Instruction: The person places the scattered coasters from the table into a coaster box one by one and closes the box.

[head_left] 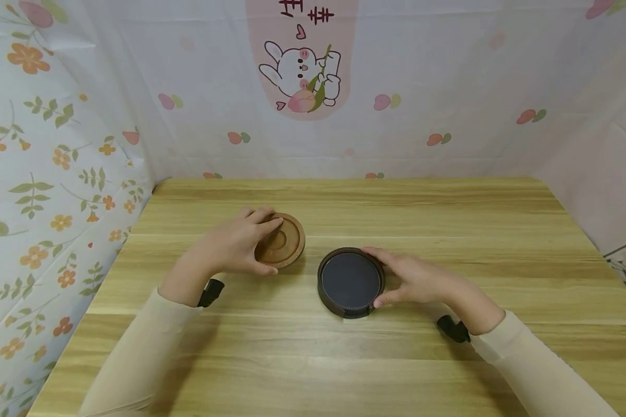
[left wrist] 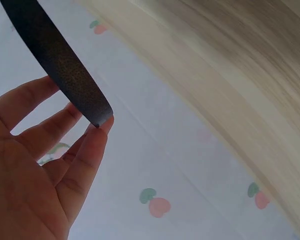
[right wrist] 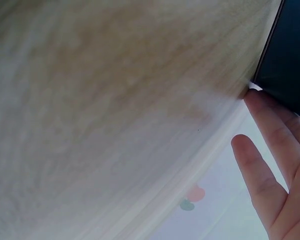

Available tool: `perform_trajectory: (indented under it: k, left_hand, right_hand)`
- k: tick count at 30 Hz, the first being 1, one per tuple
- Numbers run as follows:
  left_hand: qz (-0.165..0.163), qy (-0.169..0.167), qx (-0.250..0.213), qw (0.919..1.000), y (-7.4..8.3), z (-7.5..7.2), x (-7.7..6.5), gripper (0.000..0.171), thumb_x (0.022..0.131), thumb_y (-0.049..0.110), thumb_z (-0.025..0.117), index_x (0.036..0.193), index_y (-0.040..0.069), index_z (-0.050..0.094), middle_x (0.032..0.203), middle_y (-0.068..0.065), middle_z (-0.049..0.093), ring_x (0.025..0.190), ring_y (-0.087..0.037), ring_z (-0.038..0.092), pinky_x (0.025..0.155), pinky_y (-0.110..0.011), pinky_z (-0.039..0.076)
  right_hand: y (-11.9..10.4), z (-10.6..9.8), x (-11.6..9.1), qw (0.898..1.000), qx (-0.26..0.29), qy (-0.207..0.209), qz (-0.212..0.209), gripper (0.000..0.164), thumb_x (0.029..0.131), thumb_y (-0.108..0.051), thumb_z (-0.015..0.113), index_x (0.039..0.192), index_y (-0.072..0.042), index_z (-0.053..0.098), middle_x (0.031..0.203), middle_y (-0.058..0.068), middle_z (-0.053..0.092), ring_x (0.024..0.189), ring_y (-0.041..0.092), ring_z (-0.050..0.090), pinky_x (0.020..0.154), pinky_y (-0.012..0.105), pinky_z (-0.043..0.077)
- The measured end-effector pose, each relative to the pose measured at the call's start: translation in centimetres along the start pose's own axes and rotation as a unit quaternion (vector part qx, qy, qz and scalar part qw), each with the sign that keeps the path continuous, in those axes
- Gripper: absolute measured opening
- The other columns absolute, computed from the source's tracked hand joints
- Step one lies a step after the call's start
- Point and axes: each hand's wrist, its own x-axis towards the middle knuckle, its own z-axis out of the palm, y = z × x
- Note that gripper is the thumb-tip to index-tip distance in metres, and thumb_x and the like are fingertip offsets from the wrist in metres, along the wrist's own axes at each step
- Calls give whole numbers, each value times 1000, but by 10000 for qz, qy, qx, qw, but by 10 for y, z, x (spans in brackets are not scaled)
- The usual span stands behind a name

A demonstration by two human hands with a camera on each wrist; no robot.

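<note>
My left hand (head_left: 237,240) grips a round wooden coaster (head_left: 290,249) with ring-shaped grooves, thumb at its near edge and fingers along its far side. In the left wrist view the coaster (left wrist: 60,65) shows edge-on, dark in shadow, with the fingertips (left wrist: 104,125) against its rim. To the right, a round black leather coaster holder (head_left: 335,305) stands upright on the table, with a stitched black coaster (head_left: 350,281) inside. My right hand (head_left: 414,278) holds the holder's right side between thumb and fingers. Its dark wall (right wrist: 287,60) meets the fingertips in the right wrist view.
The wood-grain table (head_left: 313,370) extends around both hands. Behind it hangs a white cloth (head_left: 188,69) printed with a rabbit and fruit, and a flowered cloth (head_left: 47,191) lines the left side. Each wrist wears a small black camera.
</note>
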Motion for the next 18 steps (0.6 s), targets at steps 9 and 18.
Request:
perform_trajectory:
  k: [9, 18]
  left_hand:
    - [334, 192, 40, 9992, 12, -1, 1, 96, 71, 51, 85, 146, 4, 49, 153, -18, 40, 129, -37, 45, 105, -48, 46]
    - [658, 287, -34, 9974, 25, -1, 2, 95, 70, 50, 85, 145, 3, 50, 153, -19, 42, 130, -35, 46, 105, -45, 47]
  right_hand:
    - [0, -1, 1, 10000, -52, 58, 26, 109, 78, -54, 78, 157, -5, 23, 153, 14, 46, 140, 33, 46, 113, 53, 37]
    - [0, 1, 0, 9999, -82, 85, -45, 109, 78, -53, 78, 157, -4, 23, 153, 13, 46, 140, 31, 46, 113, 51, 37]
